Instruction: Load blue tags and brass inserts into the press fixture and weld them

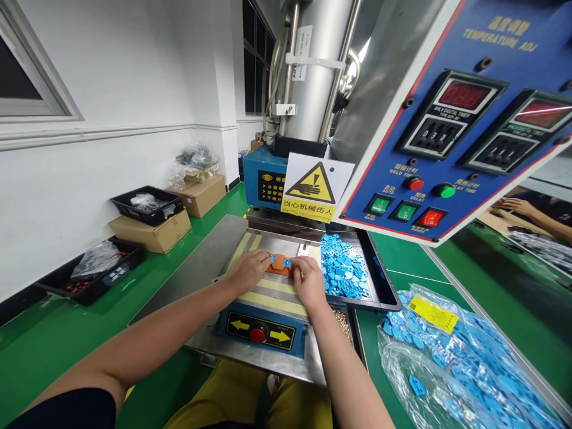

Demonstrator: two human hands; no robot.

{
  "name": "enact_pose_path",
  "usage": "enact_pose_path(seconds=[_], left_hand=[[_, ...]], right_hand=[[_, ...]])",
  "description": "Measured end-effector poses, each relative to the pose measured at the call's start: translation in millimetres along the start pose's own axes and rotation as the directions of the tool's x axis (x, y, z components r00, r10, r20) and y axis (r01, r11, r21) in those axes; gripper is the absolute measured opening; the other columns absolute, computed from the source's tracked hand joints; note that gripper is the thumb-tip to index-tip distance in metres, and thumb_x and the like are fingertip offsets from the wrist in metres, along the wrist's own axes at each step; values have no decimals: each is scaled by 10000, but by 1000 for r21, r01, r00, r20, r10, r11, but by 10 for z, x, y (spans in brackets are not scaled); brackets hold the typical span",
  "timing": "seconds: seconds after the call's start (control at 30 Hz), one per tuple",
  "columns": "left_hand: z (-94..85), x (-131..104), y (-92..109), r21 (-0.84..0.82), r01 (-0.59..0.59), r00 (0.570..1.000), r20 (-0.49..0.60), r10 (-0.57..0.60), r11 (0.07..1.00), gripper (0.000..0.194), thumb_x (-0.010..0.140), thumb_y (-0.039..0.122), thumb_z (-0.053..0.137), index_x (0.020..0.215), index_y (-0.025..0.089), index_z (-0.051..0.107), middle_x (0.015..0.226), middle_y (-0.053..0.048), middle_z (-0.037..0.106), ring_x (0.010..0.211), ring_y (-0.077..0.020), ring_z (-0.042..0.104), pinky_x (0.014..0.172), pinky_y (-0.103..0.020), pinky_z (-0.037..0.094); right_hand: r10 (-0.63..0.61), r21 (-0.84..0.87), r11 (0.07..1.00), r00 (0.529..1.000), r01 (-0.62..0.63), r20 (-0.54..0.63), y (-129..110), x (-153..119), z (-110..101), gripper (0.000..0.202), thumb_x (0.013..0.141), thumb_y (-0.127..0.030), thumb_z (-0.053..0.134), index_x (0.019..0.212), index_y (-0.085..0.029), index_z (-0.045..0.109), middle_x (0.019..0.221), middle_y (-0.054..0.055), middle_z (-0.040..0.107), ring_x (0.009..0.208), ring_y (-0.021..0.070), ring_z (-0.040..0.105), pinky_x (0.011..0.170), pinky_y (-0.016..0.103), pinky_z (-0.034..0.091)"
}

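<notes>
An orange block [280, 266] lies on the press's metal bed, with a small blue plastic part [287, 262] on its right side and another at its left end. My left hand [250, 271] reaches in from the left, its fingers closed at the left blue part. At the block's right end is my right hand [309, 280], fingers curled and thumb and index close together; what they pinch is hidden. Pale yellow strips [272, 302] run across the bed around the block. Above and behind hangs the press head [266, 173] with a warning sign [313, 187].
A black tray [379, 280] of loose blue parts stands right of the bed, above brass-coloured pieces [342, 322]. A red button [258, 335] sits in front. The control box [402, 196] overhangs at right. Bagged blue parts [447, 351] lie at lower right; a co-worker's hand [518, 207] is beyond.
</notes>
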State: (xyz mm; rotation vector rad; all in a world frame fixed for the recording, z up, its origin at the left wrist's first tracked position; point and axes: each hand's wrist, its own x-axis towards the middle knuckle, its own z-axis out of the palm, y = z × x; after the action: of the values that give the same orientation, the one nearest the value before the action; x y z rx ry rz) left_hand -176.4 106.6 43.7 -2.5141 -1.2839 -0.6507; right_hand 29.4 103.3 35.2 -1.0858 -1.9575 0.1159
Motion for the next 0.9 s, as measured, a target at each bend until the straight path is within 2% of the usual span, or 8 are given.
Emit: enact_pose_path(seconds=[0.33,0.47,0.57,0.63,0.7,0.73,0.83,0.9], left_hand=[[51,14,-18,-51,111,994,13,-110,993,295,865,85,434,991,181,682,921,-63,681,888,-198,618,802,-303,510],[-184,-114,-56,-213,171,973,-120,-199,962,263,885,156,444,982,191,686,946,-68,695,880,-191,641,790,-295,527],[-408,-516,-113,-374,267,873,-296,-387,888,227,907,287,477,994,203,669,986,-56,694,895,-186,646,836,-296,521],[-445,-902,-123,-487,399,721,-357,-594,777,242,898,363,503,1013,207,647,1004,-52,686,911,-192,647,874,-311,512],[-359,-1286,-66,-612,533,547,-279,-790,585,317,904,434,466,1058,198,612,1024,-71,681,936,-216,651,839,-323,534],[-281,-1449,-10,-637,592,509,-178,-842,493,366,902,469,449,1108,200,589,1049,-81,677,956,-232,649,802,-327,548],[-23,-1747,217,-664,651,539,63,-840,368,449,909,501,407,1233,211,517,1138,-105,654,1043,-258,626,784,-338,563],[92,-1799,349,-684,647,549,111,-828,337,447,919,490,391,1246,209,506,1167,-113,641,1081,-263,610,799,-339,562]], right_hand=[[-5,56,998,994,11,-109,12,23,-8,301,833,-119,405,933,-167,685,935,99,667,914,227,585,831,378,496],[106,138,987,970,-77,-220,22,-113,-207,275,849,-192,418,906,-169,686,921,95,679,901,225,610,824,391,501],[359,244,924,888,-294,-289,18,-463,-458,264,850,-302,489,972,-167,680,1021,111,676,964,243,620,867,416,492],[560,384,811,775,-441,-294,-6,-771,-591,330,824,-375,560,1061,-165,652,1102,128,665,1020,261,621,928,441,470],[692,514,678,692,-526,-206,-47,-1072,-632,454,782,-417,625,1162,-169,602,1172,141,646,1064,274,617,951,446,466],[727,555,617,673,-557,-133,-70,-1204,-611,510,755,-429,658,1191,-173,587,1185,144,643,1076,279,616,946,441,477],[751,623,476,656,-620,80,-127,-1490,-429,597,676,-466,727,1180,-172,603,1125,149,675,1036,294,642,893,430,521],[754,637,426,642,-642,143,-138,-1594,-292,598,653,-485,741,1142,-162,624,1085,155,691,1015,302,653,886,439,527]])
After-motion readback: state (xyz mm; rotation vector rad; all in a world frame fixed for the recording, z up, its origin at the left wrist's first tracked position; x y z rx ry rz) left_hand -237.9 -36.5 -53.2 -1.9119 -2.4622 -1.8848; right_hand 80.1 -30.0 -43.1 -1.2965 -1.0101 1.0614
